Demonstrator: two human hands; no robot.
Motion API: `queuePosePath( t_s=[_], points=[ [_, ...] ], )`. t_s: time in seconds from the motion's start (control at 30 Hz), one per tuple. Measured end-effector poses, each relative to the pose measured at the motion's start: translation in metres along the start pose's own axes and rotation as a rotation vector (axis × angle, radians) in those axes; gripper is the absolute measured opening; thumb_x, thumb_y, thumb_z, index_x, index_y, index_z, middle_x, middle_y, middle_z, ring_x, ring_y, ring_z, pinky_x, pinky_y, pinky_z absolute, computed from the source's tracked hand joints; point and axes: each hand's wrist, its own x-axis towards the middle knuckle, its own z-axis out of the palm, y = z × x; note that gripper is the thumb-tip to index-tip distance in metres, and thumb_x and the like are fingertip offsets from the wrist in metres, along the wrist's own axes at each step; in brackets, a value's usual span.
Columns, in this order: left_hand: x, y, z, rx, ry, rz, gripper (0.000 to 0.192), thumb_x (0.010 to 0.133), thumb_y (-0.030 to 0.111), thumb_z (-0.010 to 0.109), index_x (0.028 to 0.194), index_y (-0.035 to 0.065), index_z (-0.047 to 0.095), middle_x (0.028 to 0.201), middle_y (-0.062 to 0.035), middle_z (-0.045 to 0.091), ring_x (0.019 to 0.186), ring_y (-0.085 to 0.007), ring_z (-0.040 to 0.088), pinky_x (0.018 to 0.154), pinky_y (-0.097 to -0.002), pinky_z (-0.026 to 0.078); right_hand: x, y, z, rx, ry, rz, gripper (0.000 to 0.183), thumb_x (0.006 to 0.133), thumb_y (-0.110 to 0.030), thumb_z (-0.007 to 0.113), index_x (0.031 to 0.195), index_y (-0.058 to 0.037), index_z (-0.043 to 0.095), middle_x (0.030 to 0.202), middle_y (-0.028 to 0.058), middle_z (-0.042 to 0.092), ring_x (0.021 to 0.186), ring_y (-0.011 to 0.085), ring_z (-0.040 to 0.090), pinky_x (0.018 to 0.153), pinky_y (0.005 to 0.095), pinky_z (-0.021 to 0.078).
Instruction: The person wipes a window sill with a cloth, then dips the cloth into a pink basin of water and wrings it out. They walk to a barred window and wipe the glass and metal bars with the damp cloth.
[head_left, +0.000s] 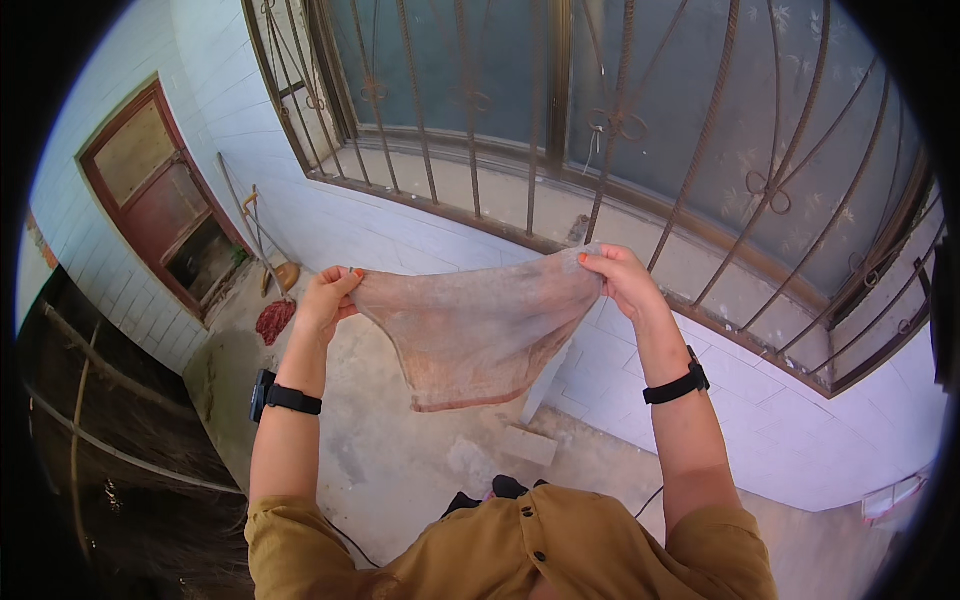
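Note:
A thin, greyish-pink cloth (472, 322) hangs spread between my two hands, in front of the barred window. My left hand (330, 296) pinches its upper left corner between thumb and fingers. The upper right corner is gripped by my right hand (619, 277), held slightly higher, close to the window bars. The cloth narrows downward and ends in a darker reddish lower hem. Light shows through the fabric. Around each forearm sits a black strap; the left one (292, 399) carries a small device.
Rusty metal bars (469, 150) jut out over the white tiled wall (600, 375). Against the far wall lean a mop with a red head (276, 321) and another long-handled tool. A reddish door (165, 195) stands at left. A pale block (529, 444) lies on the concrete floor (360, 450).

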Motion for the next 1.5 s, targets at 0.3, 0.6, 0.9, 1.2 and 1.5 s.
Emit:
queuePosePath(
  t_s=[0.3,0.6,0.9,1.2,1.5],
  points=[
    [0.01,-0.004,0.007,0.139,-0.078,0.093,0.019,0.086,0.007,0.069,0.102,0.0072,0.058,0.088,-0.0036,0.067,0.078,-0.0118,0.064,0.071,-0.0274,0.052,0.002,-0.002,0.003,0.075,0.143,-0.115,0.013,0.092,-0.018,0.063,0.095,-0.0069,0.067,0.091,0.0007,0.067,0.085,0.0104,0.061,0.074,0.0292,0.0494],
    [0.021,-0.03,0.046,0.752,-0.025,0.475,0.023,0.07,-0.003,0.073,0.091,0.0011,0.065,0.076,-0.0059,0.066,0.071,-0.0139,0.06,0.066,-0.0282,0.05,-0.005,0.022,-0.026,-0.445,0.349,-0.121,0.018,0.09,-0.018,0.067,0.078,-0.0058,0.062,0.075,0.0001,0.061,0.071,0.0076,0.056,0.063,0.0285,0.0476],
    [0.017,-0.052,0.1,0.53,-0.192,0.567,0.016,0.076,-0.008,0.069,0.079,0.0022,0.057,0.08,-0.0041,0.066,0.076,-0.0095,0.059,0.064,-0.0234,0.048,-0.067,0.049,-0.053,-0.288,0.518,-0.002,0.019,0.093,-0.018,0.064,0.084,-0.0047,0.053,0.079,0.0071,0.065,0.065,0.014,0.065,0.053,0.0249,0.0503],
    [-0.007,-0.024,0.17,0.563,-0.524,0.334,0.015,0.083,-0.004,0.066,0.082,0.0027,0.053,0.071,-0.0011,0.058,0.069,-0.0068,0.053,0.061,-0.0239,0.043,-0.139,0.056,-0.113,-0.243,0.48,-0.046,0.011,0.092,-0.002,0.058,0.095,-0.0035,0.048,0.088,0.0089,0.066,0.071,0.0139,0.068,0.061,0.026,0.0566],
    [-0.058,0.015,0.276,0.674,-0.783,0.493,0.011,0.084,0.007,0.068,0.092,-0.0013,0.068,0.071,-0.0094,0.061,0.065,-0.0162,0.053,0.061,-0.03,0.043,-0.235,0.057,-0.182,-0.852,0.854,-0.144,0.021,0.084,0.0,0.067,0.094,-0.0007,0.048,0.065,0.0141,0.062,0.054,0.0227,0.068,0.046,0.0319,0.0516]
  ],
)
